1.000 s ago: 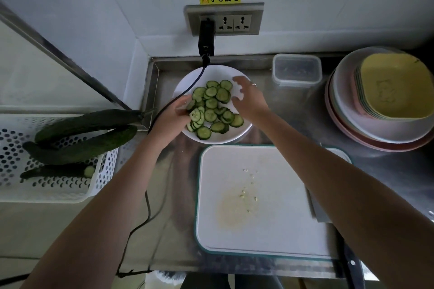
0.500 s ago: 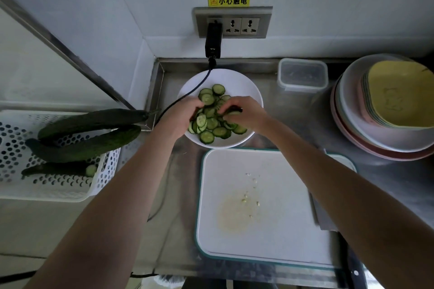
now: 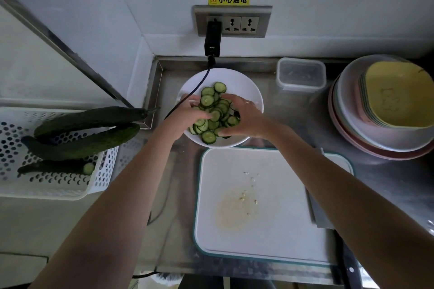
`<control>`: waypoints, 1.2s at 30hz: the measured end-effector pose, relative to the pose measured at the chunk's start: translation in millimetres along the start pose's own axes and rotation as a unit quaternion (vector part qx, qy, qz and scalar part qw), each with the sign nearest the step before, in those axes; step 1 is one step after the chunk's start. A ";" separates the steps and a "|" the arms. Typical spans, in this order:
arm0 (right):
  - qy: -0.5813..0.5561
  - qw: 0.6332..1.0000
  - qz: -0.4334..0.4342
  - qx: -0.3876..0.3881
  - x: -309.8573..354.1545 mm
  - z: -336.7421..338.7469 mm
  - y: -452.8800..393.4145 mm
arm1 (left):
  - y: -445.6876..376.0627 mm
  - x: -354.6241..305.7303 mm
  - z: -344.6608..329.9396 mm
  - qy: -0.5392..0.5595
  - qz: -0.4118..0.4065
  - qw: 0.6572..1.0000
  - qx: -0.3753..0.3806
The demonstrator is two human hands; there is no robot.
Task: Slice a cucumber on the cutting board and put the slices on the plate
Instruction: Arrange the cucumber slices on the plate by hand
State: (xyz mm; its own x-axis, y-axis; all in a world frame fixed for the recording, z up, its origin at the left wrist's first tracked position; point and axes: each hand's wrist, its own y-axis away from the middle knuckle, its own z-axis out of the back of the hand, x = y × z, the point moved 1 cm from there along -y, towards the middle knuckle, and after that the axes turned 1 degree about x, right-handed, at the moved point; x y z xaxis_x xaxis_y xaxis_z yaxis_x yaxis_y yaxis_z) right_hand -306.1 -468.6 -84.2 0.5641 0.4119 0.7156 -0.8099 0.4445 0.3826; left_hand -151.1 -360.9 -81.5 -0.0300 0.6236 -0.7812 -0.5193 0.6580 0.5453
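- The round green cucumber slices [image 3: 212, 112] lie heaped in the round white plate [image 3: 252, 91], which sits on the steel surface [image 3: 291, 122] just beyond the far edge of the white cutting board with a teal rim [image 3: 270, 206], at twelve o'clock from the board's near-left half.
- Both hands are over the plate, so the slices lie directly between and under them, not off to one side.
- The left hand [image 3: 187, 116] comes in from seven o'clock of the heap, fingers curled into the slices at the heap's left edge; it appears to gather or hold some, though exactly which I cannot tell.
- The right hand [image 3: 244, 117] comes in from four o'clock, fingers bent over the right side of the heap and touching the slices; whether it pinches any is hidden beneath it.
- Neither hand is clearly nearer; the heap has no long axis, being a loose round pile.
- The board carries only pale seeds and a wet patch, so the transfer looks finished, and the next move likely means tidying the pile or withdrawing toward six o'clock.
- Whole dark green cucumbers [image 3: 87, 131] rest in the white perforated basket [image 3: 58, 185] at nine o'clock, well apart.
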 end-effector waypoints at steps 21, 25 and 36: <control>-0.166 0.959 -0.066 -0.220 -11.7 27.4 -5.9 | 1.5 26.2 -2.9 -0.174 -0.186 0.964 -0.078; -0.140 0.967 -0.022 -0.213 -5.9 23.7 -1.5 | -2.3 21.2 8.4 0.024 -0.069 0.990 -0.120; 0.006 0.990 0.017 -0.142 0.8 11.6 -8.5 | -0.4 -2.6 12.0 0.355 0.088 0.930 0.024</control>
State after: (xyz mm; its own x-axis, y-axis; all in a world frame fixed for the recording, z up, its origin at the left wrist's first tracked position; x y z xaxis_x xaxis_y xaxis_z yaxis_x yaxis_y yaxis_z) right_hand -300.6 -481.3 -80.1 0.5404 0.4387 0.7180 -0.7515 0.6354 0.1773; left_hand -140.6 -357.8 -76.0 -0.6763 0.2994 -0.6730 -0.4146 0.6005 0.6837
